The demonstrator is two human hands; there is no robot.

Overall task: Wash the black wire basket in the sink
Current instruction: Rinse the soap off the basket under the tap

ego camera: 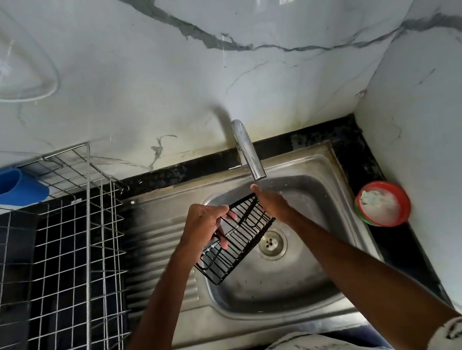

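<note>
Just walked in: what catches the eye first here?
The black wire basket, tilted over the sink and gripped by the left hand, while the right hand reaches toward the tap. A red bowl sits on the counter at right, a blue cup in the wire rack at left.

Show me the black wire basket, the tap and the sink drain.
black wire basket (241, 245): head view, on the middle of its wire floor.
tap (247, 150): head view, midway along the spout.
drain (271, 244): head view, centre of the strainer.
</note>
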